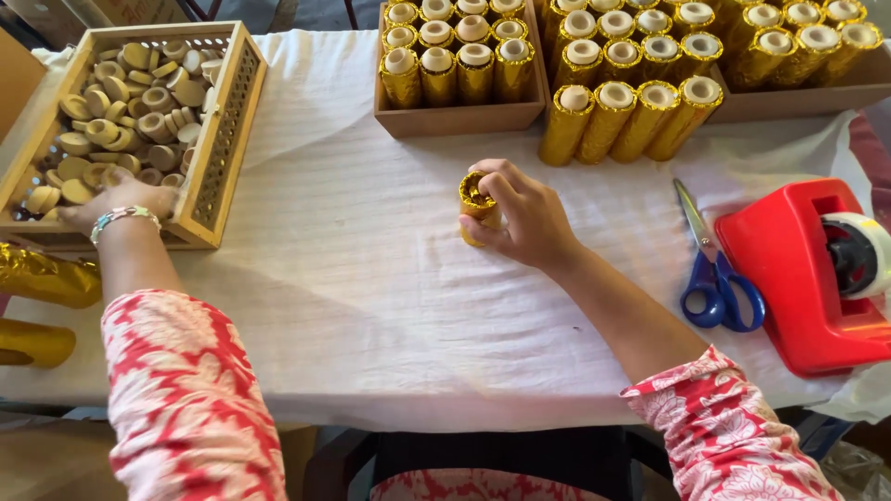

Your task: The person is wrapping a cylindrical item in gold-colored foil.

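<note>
Two hands | right hand (524,215) fingers grip gold tube (476,206) | left hand (119,198) fingers curled among caps (130,88), grasp unclear

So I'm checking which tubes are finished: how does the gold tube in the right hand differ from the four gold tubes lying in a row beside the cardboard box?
The gold tube under the right hand stands upright on the white cloth; the four gold tubes lean back against the boxes. Its top is open, showing crinkled foil inside; theirs each hold a pale plug. It stands alone; they lie side by side. All are wrapped in gold foil.
</note>
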